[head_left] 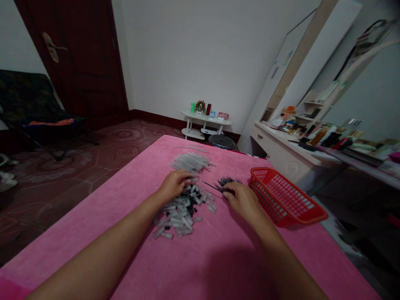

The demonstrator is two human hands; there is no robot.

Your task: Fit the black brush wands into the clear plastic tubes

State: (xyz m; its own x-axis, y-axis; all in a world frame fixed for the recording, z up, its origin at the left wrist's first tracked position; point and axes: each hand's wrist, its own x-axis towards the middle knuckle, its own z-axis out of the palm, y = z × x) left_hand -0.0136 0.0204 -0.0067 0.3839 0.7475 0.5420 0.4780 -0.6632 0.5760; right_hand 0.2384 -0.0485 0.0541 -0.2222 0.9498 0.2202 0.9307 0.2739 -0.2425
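My left hand [176,184] is closed in a pinch at the far end of the pile of caps, on a small pale piece that its fingers mostly cover. My right hand [242,199] pinches a thin black pen refill [210,184], which points left toward the left fingertips. Beside and beyond the right hand lies a bunch of dark refills [228,181], partly hidden by it. Whitish, see-through pen caps [179,218] are heaped below my left hand, with small black plugs [189,204] among them. Beyond the hands, clear pen barrels [190,161] lie stacked side by side.
A pink cloth [140,166] covers the table. A red plastic basket [289,198] stands right of my right hand. Farther off are a white stand [204,117], a round dark lid [221,141], a cluttered dressing table [287,154], a folding chair [37,108] and a door [75,58].
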